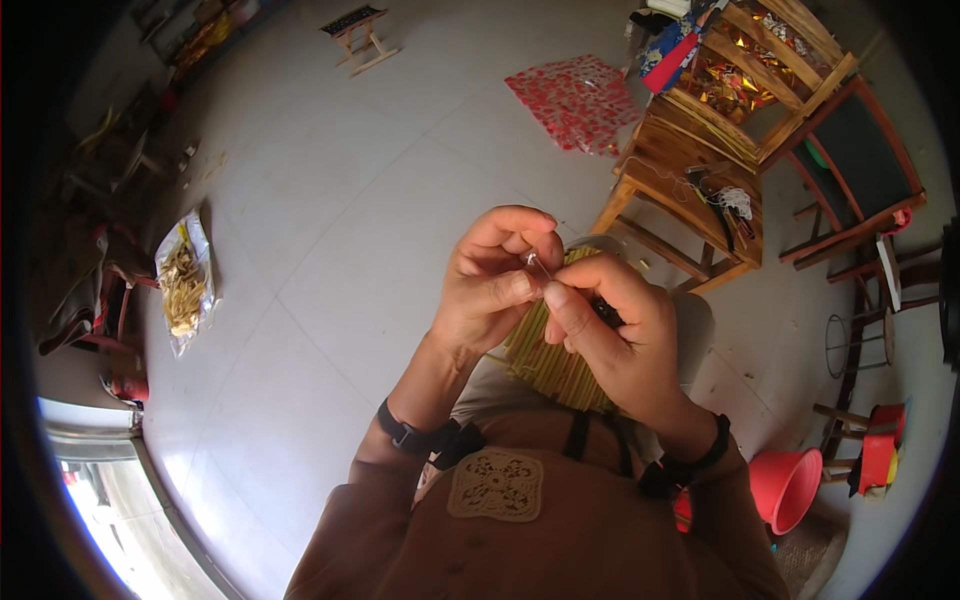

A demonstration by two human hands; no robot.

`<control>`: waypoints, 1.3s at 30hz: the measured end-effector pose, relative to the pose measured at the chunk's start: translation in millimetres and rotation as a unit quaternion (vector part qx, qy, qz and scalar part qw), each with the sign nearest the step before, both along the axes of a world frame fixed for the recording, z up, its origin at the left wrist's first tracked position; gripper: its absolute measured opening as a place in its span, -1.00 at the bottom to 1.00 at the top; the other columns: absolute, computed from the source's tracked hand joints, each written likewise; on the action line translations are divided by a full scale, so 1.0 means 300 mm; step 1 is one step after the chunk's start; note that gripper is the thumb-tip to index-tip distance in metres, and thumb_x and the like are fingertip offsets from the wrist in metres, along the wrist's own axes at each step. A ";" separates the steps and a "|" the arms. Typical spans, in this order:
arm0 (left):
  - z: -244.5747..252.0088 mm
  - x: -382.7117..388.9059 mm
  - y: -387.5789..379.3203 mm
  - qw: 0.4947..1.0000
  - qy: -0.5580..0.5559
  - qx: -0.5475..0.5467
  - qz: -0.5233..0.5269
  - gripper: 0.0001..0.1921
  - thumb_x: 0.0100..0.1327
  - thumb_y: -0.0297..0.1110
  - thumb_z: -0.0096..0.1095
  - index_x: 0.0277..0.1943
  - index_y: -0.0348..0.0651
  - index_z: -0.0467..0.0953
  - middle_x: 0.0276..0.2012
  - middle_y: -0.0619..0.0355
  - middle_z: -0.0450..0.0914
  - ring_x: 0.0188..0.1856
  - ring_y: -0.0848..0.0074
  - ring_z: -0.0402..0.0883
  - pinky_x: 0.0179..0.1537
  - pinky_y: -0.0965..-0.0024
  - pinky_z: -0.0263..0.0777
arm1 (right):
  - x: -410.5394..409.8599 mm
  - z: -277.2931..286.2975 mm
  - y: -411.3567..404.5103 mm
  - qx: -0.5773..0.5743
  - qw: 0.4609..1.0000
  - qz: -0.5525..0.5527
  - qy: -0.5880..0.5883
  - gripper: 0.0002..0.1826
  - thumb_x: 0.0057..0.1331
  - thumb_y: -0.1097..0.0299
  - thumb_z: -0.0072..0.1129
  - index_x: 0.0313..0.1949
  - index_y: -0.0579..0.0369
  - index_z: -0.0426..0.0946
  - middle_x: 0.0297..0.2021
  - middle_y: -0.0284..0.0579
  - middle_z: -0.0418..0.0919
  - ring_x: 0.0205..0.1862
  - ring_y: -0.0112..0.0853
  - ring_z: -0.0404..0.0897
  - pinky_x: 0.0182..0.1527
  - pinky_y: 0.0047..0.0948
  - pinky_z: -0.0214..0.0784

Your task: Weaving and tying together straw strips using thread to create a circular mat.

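Note:
My left hand (487, 281) and my right hand (622, 322) meet in front of my body, above my lap. Between their fingertips runs a thin pale thread (544, 268), too fine to tell whether a needle is with it. A small white tuft, like a knot or loose end, shows at the left fingers. The right thumb and forefinger pinch the thread's other end. Beneath both hands, a row of yellow-green stalks (559, 367) lies side by side across my lap, partly hidden by the right hand.
A wooden chair (694, 199) at the right bears a bundle of white string (733, 201) and small tools. Beyond it lies a red-patterned plastic sheet (574, 101). A plastic bag of dry strips (184, 281) rests on the floor at left. A red bucket (787, 487) stands lower right.

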State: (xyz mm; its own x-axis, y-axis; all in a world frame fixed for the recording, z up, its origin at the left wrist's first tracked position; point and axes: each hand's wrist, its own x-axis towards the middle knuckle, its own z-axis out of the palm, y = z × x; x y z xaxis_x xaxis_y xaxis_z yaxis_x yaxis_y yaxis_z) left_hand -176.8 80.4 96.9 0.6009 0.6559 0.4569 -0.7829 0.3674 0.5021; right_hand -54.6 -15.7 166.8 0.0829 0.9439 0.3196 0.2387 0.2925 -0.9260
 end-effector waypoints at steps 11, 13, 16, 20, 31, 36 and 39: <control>0.053 0.017 -0.042 0.993 0.092 -0.023 0.072 -0.61 0.19 -0.69 0.27 0.09 -0.27 0.45 -0.30 0.15 0.64 -0.21 0.52 0.63 -0.13 0.48 0.51 | 0.065 -0.043 -0.013 -0.021 0.998 -0.008 0.059 -0.89 0.33 0.43 0.20 -0.27 0.20 0.50 -0.57 -0.30 0.52 -0.53 -0.67 0.45 -0.45 -0.66 0.27; 0.056 0.021 -0.053 0.991 0.108 -0.025 0.080 -0.60 0.18 -0.71 0.26 0.09 -0.28 0.45 -0.31 0.15 0.64 -0.23 0.53 0.64 -0.13 0.49 0.52 | 0.106 -0.041 -0.009 0.033 0.997 -0.071 -0.014 -0.82 0.24 0.46 0.29 -0.18 0.19 0.55 -0.52 -0.31 0.54 -0.48 -0.65 0.45 -0.39 -0.64 0.27; 0.084 0.028 -0.074 0.965 0.224 0.007 0.139 -0.55 0.11 -0.69 0.33 0.08 -0.28 0.44 -0.39 0.21 0.61 -0.32 0.59 0.60 -0.22 0.54 0.46 | 0.161 -0.005 -0.007 0.052 0.992 -0.062 -0.097 -0.82 0.19 0.54 0.25 -0.19 0.17 0.58 -0.46 -0.28 0.58 -0.40 -0.61 0.51 -0.33 -0.64 0.31; 0.097 0.050 -0.092 0.956 0.257 0.041 0.137 -0.56 0.11 -0.73 0.31 0.08 -0.28 0.44 -0.39 0.21 0.60 -0.32 0.61 0.59 -0.24 0.57 0.47 | 0.165 0.007 -0.018 0.031 0.995 -0.046 -0.083 -0.88 0.20 0.53 0.25 -0.25 0.22 0.59 -0.45 -0.25 0.59 -0.40 -0.60 0.54 -0.32 -0.61 0.36; 0.087 0.068 -0.089 0.945 0.299 0.053 0.119 -0.64 0.15 -0.73 0.30 0.00 -0.28 0.43 -0.36 0.21 0.60 -0.29 0.64 0.60 -0.19 0.60 0.50 | 0.186 0.001 -0.038 -0.028 0.997 -0.041 -0.057 -0.93 0.22 0.57 0.22 -0.28 0.23 0.59 -0.47 -0.28 0.59 -0.43 -0.64 0.51 -0.36 -0.64 0.34; 0.080 0.082 -0.094 0.945 0.300 0.056 0.119 -0.64 0.15 -0.73 0.30 -0.01 -0.27 0.44 -0.35 0.20 0.61 -0.29 0.65 0.59 -0.19 0.61 0.50 | 0.201 -0.023 -0.037 -0.028 0.997 -0.042 -0.065 -0.92 0.22 0.58 0.24 -0.27 0.21 0.60 -0.43 -0.33 0.59 -0.39 -0.68 0.48 -0.33 -0.68 0.32; 0.073 0.086 -0.094 0.945 0.303 0.041 0.114 -0.62 0.12 -0.74 0.31 -0.01 -0.27 0.44 -0.35 0.20 0.61 -0.29 0.63 0.60 -0.19 0.60 0.49 | 0.198 -0.042 -0.029 0.002 0.995 -0.072 -0.070 -0.95 0.16 0.56 0.22 -0.35 0.21 0.56 -0.51 -0.20 0.58 -0.48 -0.58 0.56 -0.42 -0.58 0.39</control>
State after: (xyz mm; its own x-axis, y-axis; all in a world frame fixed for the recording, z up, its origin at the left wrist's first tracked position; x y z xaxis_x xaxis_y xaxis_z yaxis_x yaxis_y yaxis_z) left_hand -151.0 52.3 118.7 0.6157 0.7774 0.1286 -0.3956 0.1639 0.9037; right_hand 4.8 -24.3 154.3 0.1703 0.9242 0.3419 0.4055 0.2505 -0.8791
